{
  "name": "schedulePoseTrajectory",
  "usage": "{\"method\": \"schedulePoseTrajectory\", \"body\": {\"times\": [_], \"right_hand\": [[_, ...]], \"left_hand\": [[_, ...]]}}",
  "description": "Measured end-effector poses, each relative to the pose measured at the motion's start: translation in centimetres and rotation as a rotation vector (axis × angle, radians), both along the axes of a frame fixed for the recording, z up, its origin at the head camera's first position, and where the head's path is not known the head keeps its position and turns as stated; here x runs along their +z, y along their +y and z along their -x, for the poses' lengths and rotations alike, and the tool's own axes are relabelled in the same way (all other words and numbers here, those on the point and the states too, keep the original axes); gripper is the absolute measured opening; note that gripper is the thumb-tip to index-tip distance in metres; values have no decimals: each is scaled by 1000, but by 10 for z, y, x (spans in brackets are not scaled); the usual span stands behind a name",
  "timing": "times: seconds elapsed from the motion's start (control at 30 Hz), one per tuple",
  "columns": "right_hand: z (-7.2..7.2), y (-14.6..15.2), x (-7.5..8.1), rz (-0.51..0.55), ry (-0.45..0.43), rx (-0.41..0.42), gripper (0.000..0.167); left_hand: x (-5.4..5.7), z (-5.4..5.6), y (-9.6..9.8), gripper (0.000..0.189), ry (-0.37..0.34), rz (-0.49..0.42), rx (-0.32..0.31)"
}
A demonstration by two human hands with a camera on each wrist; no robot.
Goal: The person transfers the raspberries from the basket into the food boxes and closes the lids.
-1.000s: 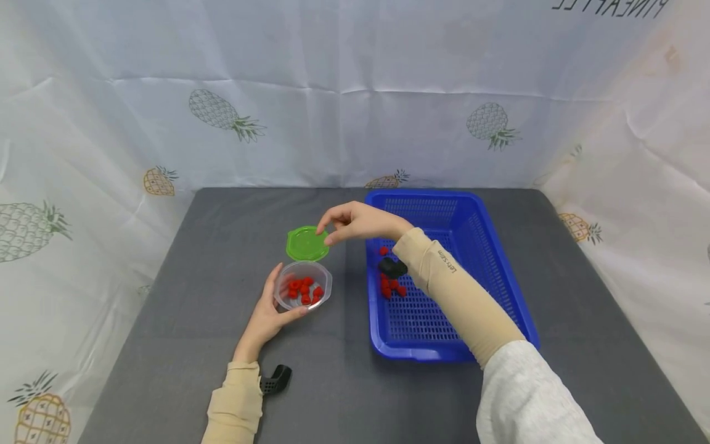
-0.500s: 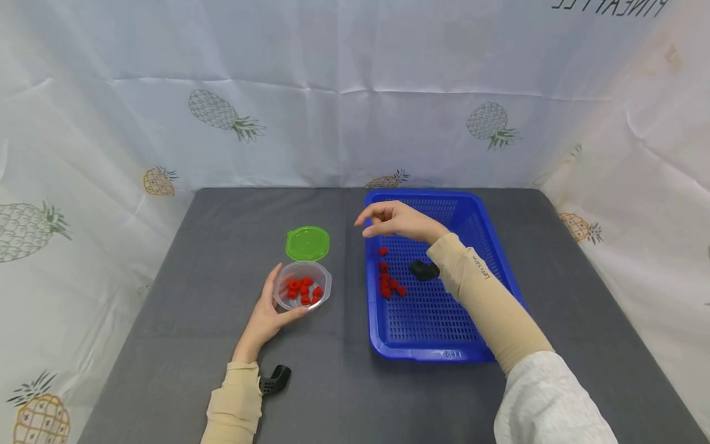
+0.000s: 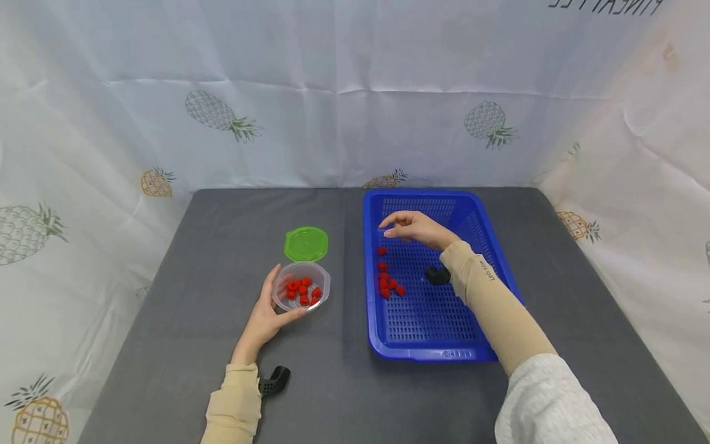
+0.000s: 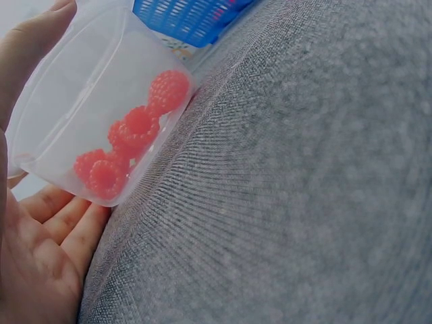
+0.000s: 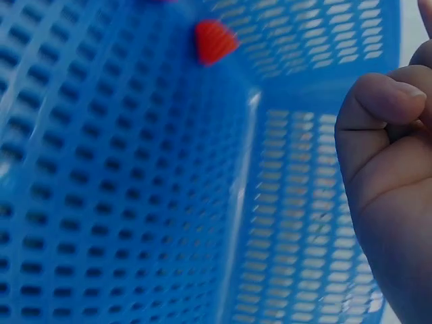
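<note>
My left hand (image 3: 267,320) holds a clear plastic container (image 3: 326,285) from its left side, thumb along the near side and fingers around the far side. Several red raspberries (image 4: 133,128) lie in the bottom of the container, which stands on the table. Just behind it lies a green lid (image 3: 306,244), flat and apart from it. My right hand (image 3: 418,228) hovers over the far left part of a blue basket (image 3: 374,333), fingers loosely bent and holding nothing visible. Several more raspberries (image 3: 384,277) lie along the basket's left wall, nearer to me than the right hand.
A dark grey cloth (image 3: 222,246) covers the table. White curtains (image 3: 310,135) with pineapple prints hang behind and at both sides. Black wrist mounts (image 3: 275,381) sit on both forearms. The basket's raised walls stand right of the container.
My right hand has moved right, from above the green lid to over the blue basket. The left hand and container have stayed in place.
</note>
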State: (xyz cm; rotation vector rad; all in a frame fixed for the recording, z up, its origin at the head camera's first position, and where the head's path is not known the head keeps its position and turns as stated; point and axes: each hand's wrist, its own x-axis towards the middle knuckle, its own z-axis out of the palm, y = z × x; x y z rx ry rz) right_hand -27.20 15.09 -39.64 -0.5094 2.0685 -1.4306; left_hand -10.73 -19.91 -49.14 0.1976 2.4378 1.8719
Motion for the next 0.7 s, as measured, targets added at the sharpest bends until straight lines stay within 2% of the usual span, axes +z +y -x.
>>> {"method": "schedulePoseTrajectory", "body": {"times": [0.17, 0.27, 0.7], "right_hand": [[2, 6, -15, -80, -46, -8, 44], [0, 5, -19, -147, -38, 19, 42], [-3, -3, -42, -320, -40, 127, 35]], "left_hand": [[0, -2, 0, 100, 1, 6, 5], [0, -2, 0, 100, 0, 4, 7], [3, -1, 2, 100, -8, -7, 8]]}}
